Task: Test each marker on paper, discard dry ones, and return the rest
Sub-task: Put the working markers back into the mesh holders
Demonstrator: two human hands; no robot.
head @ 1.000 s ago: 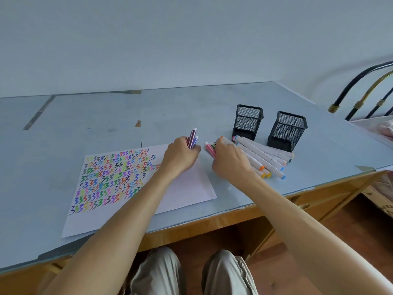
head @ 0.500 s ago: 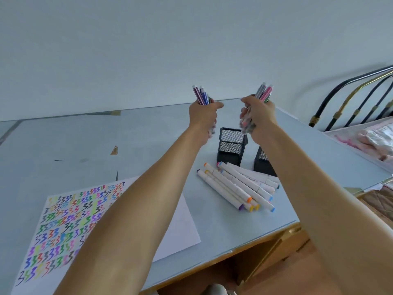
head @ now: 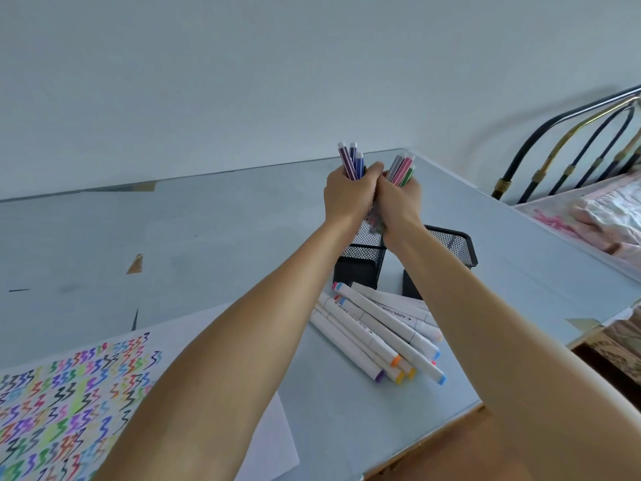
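Note:
My left hand point(head: 348, 194) grips a bunch of thin purple and blue markers point(head: 352, 161), held upright. Pressed against it, my right hand point(head: 399, 199) grips a second bunch of thin markers in grey, pink and green point(head: 402, 170). Both hands hover together above the left black mesh pen holder point(head: 360, 263); the lower marker ends hang just over its mouth. A second mesh holder point(head: 454, 244) stands to the right, partly hidden by my right forearm. Several thick white markers point(head: 378, 331) lie in a pile on the table in front of the holders. The test paper point(head: 69, 400), covered in coloured squiggles, lies at lower left.
The pale blue glass-topped table point(head: 208, 244) ends in a wooden front edge at lower right. A metal bed frame point(head: 569, 140) and pink bedding point(head: 603, 216) stand beyond the table's right side. A plain wall rises behind.
My two hands, each holding its bunch of thin markers, have come together from slightly apart and now touch above the left holder. A second ago they were gathering the markers from the table.

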